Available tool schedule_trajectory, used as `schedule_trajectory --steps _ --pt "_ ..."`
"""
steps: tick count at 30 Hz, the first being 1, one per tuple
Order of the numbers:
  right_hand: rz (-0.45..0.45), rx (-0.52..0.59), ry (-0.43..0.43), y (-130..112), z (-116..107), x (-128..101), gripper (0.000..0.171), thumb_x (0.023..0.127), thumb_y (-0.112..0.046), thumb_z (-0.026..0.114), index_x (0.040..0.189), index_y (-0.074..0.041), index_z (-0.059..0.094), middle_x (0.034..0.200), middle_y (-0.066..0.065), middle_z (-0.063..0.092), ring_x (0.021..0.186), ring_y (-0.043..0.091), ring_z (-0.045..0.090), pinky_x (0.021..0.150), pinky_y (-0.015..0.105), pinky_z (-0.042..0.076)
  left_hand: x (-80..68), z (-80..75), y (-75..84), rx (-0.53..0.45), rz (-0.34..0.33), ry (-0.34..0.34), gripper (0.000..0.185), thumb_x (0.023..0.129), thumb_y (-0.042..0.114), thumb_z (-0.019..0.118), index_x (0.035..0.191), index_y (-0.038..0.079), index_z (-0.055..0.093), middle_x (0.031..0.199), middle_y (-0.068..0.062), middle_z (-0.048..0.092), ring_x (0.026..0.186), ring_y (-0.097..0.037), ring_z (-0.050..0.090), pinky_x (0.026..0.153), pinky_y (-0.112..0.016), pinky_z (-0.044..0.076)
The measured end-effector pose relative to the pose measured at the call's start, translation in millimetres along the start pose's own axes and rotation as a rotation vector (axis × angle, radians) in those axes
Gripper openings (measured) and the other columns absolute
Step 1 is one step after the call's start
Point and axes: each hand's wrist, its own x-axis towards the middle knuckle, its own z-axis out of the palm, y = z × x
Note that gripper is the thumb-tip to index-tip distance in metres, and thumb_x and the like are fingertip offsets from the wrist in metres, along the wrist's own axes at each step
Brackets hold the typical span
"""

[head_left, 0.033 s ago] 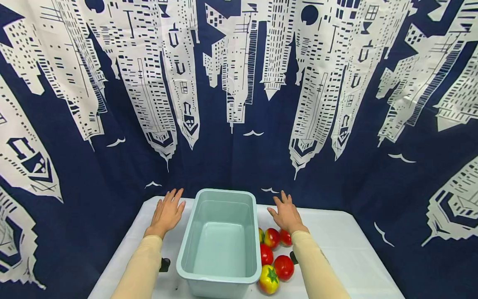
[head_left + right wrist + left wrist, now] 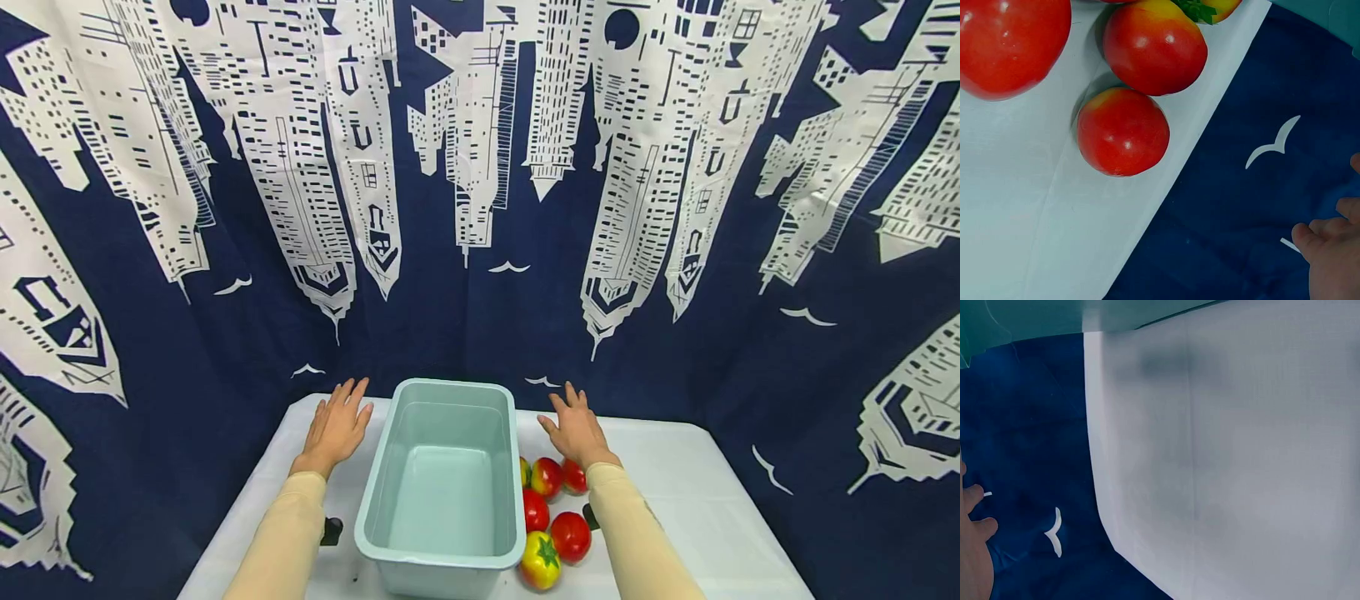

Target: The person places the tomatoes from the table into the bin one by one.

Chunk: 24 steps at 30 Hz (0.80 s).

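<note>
A pale blue-green plastic bin stands on the table with nothing inside it. My left hand hovers beside its left rim, fingers spread and holding nothing. On the other side my right hand is likewise outstretched, palm down, beyond a cluster of tomatoes. These lie against the bin's right side: a red tomato, a yellow-and-red tomato with a green leafy top, and several more partly behind the bin or wrist. The right wrist view shows a small red tomato near the table edge, apart from the fingers.
A white cloth covers the table, whose far edge lies under the hands. Behind hangs a navy curtain printed with white buildings and birds. Dark wrist devices show at both forearms.
</note>
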Motion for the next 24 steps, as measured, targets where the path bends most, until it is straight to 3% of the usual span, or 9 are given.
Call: schedule_trajectory --steps 4,6,11,14,19,24 --pt "0.007 0.003 -0.008 2 0 0 0.059 0.094 -0.038 0.056 0.140 -0.002 0.049 0.155 0.029 0.028 0.139 0.054 0.028 0.108 0.061 0.033 0.5 0.7 2.1 -0.005 0.003 -0.005 0.053 0.102 0.034 0.041 0.150 0.014 0.036 0.152 -0.023 0.036 0.141 -0.047 0.032 0.108 -0.068 0.025" --pt "0.009 0.007 -0.014 4 0 -1 0.059 0.094 -0.038 0.057 0.141 -0.002 0.048 0.155 0.029 0.027 0.139 0.054 0.028 0.109 0.060 0.032 1.5 0.8 4.1 -0.028 -0.004 -0.002 0.052 0.102 0.034 0.041 0.150 0.013 0.037 0.150 -0.023 0.040 0.136 -0.046 0.039 0.106 -0.065 0.031" --pt "0.023 0.022 -0.029 11 -2 -3 0.061 0.094 -0.037 0.057 0.142 -0.001 0.047 0.154 0.030 0.027 0.138 0.055 0.030 0.110 0.060 0.030 8.7 -2.1 14.2 -0.202 -0.039 0.080 0.047 0.099 0.031 0.048 0.142 0.011 0.048 0.125 -0.018 0.063 0.105 -0.034 0.066 0.089 -0.052 0.048" --pt "0.039 0.037 -0.040 16 -2 -4 0.061 0.094 -0.035 0.058 0.142 0.000 0.046 0.154 0.031 0.028 0.136 0.055 0.033 0.109 0.060 0.031 11.3 -4.7 20.5 -0.292 -0.039 0.126 0.041 0.097 0.029 0.053 0.135 0.011 0.055 0.108 -0.012 0.070 0.085 -0.024 0.071 0.078 -0.045 0.051" --pt "0.097 0.073 -0.091 25 -1 -8 0.063 0.093 -0.034 0.059 0.143 0.000 0.044 0.154 0.031 0.029 0.136 0.051 0.037 0.108 0.060 0.033 6.2 -7.0 29.4 -0.354 0.012 0.119 0.037 0.095 0.025 0.058 0.129 0.012 0.061 0.085 -0.003 0.069 0.066 -0.011 0.060 0.064 -0.031 0.046" --pt "0.132 0.089 -0.129 35 4 -15 0.065 0.091 -0.032 0.061 0.143 0.003 0.042 0.151 0.031 0.033 0.136 0.049 0.037 0.108 0.060 0.032 -5.9 -3.6 33.3 -0.315 0.076 0.094 0.035 0.092 0.025 0.062 0.125 0.013 0.064 0.067 0.008 0.055 0.059 -0.007 0.046 0.058 -0.025 0.039"
